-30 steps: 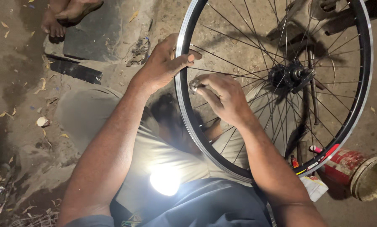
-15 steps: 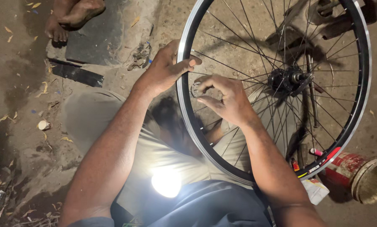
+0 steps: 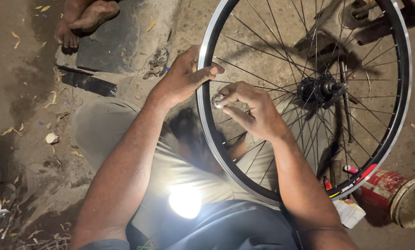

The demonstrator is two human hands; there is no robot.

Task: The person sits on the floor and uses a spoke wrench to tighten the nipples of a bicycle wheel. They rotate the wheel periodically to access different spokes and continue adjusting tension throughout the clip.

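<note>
Our left hand [image 3: 182, 78] wraps the black spoked bicycle wheel rim [image 3: 207, 134]; right hand [image 3: 251, 111] fingertips pinch a small silver spoke tool [image 3: 217, 99] just inside it.

A red tin can [image 3: 392, 196] lies near right; another person's bare foot [image 3: 84, 21] rests far left, beside a dark, perhaps rubber, sheet [image 3: 108, 44].

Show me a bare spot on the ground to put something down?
Bare ground lies left of the dark flat slab, below another person's feet. It is crowded around the wheel rim, both hands and the red can.
</note>
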